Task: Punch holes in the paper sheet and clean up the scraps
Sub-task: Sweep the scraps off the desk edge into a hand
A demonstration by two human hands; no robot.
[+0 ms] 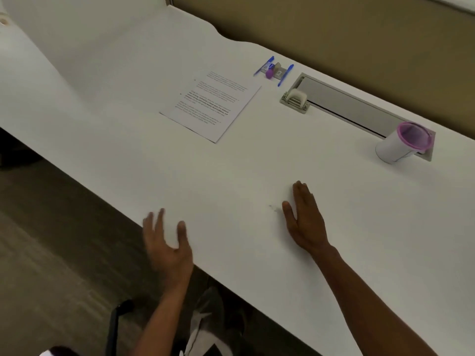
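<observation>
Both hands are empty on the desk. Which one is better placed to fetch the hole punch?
Probably the right hand. It lies flat on the desk, on the same side as the hole punch. The left hand sits at the near edge, more in line with the paper sheet.

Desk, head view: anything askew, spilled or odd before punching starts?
Little stands out. The paper sheet lies skewed to the desk edge, and the white bin with the pink liner sits partly on the cable tray lid. A faint smudge marks the desk beside the right hand. Nothing is spilled.
</observation>
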